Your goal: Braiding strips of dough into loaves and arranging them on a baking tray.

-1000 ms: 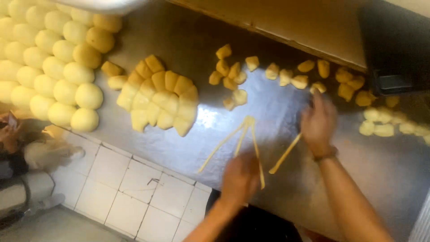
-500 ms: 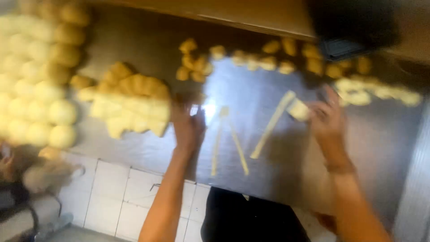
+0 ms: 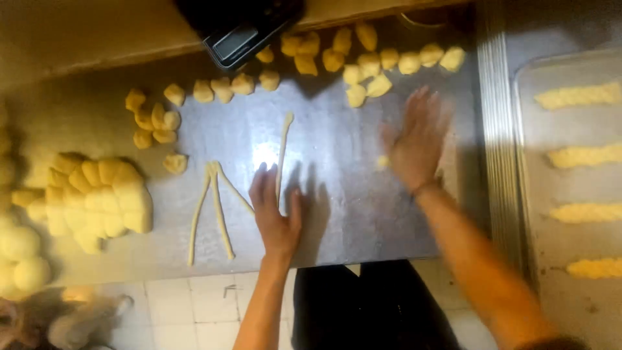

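Four braids on the right tray (image 3: 528, 162), loads of dough lumps (image 3: 363, 65) left, left hand (image 3: 275, 214) flat rolling a dough rope (image 3: 283, 152), right hand (image 3: 414, 146) open, maybe on a lump.

In front of me I count four thin dough ropes (image 3: 219, 207) on the surface (image 3: 350, 194), three joined at their top at nine o'clock of my left hand (image 3: 275, 210) and one running toward twelve. Four braided dough pieces (image 3: 586, 155) lie on the tray (image 3: 538, 129) at three o'clock.
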